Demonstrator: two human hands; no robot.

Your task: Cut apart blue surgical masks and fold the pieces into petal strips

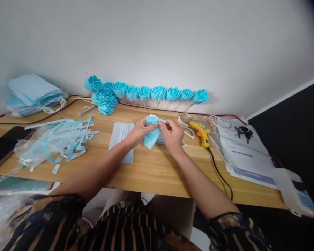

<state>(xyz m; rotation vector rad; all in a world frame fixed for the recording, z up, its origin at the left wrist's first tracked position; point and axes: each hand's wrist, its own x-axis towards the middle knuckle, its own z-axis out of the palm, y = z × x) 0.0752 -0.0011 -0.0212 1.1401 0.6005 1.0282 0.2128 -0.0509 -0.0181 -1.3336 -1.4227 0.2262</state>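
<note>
Between my two hands, above the middle of the table, is a piece of light-blue mask fabric (151, 138). My left hand (140, 131) grips its left side, thumb over the front. The fingers of my right hand (173, 135) pinch its upper right edge, close to the left thumb. Beneath and left of my left hand lie flat pleated face masks (117, 134). Something grey, partly hidden by the fabric and my right hand, lies on the table (157, 176) behind them. White-handled scissors (188, 132) rest just beyond my right hand.
Several blue fabric flowers (158, 93) on sticks lean along the wall. Cut strips (75, 139) and a mask stack (32, 92) lie left, beside a dark phone (7, 144). At right are a yellow glue gun (202, 133) with its cord, papers (240, 148), keys (244, 131) and a power strip (294, 191).
</note>
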